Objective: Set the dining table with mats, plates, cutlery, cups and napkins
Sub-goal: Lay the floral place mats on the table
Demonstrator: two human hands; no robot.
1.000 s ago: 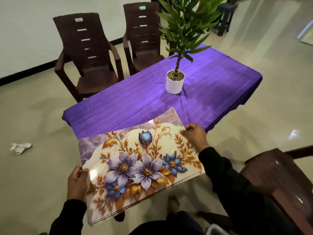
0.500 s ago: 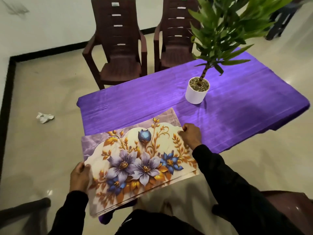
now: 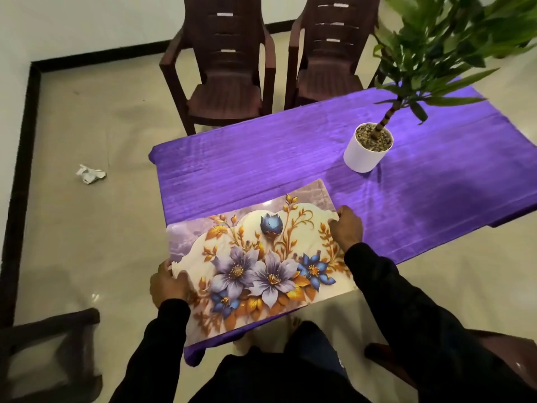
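Since a second ago, both hands have carried the floral mat forward, so that it now overlaps the near left corner of the purple-clothed table instead of hanging over the floor in front of it. At the mat's left edge, the left hand curls its fingers under the sheet with the thumb lying on top, gripping it. Along the far right edge, the right hand pinches the mat, its fingers bent over the border. Whether the mat lies flat on the cloth or is held just above it cannot be told. Both arms wear dark sleeves.

Farther along the table stands a white pot with gravel and a leafy plant, well apart from the mat. Two brown plastic chairs sit side by side beyond the table's far edge. On the pale floor to the left lies a crumpled paper.
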